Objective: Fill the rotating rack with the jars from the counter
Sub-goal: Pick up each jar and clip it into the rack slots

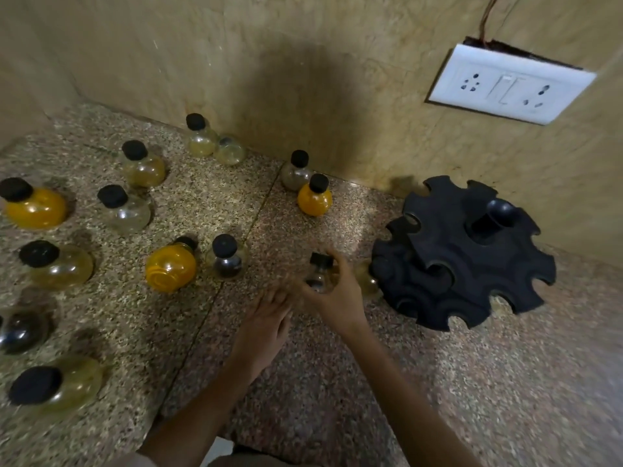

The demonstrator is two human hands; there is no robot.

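Observation:
A black two-tier rotating rack (465,254) with notched edges stands at the right of the counter near the wall. One clear jar (367,281) sits in a lower notch on its left side. My right hand (337,294) grips a small dark-filled jar (318,274) with a black cap, just left of the rack. My left hand (269,325) hovers flat beside it, fingers apart and holding nothing. Several round jars with black caps stand across the counter, among them an orange one lying tilted (170,267), an upright orange one (315,197) and a dark-filled one (227,259).
The speckled stone counter (337,382) meets a beige wall at the back. A white socket and switch plate (509,84) is fixed to the wall above the rack. More jars crowd the left edge (33,207).

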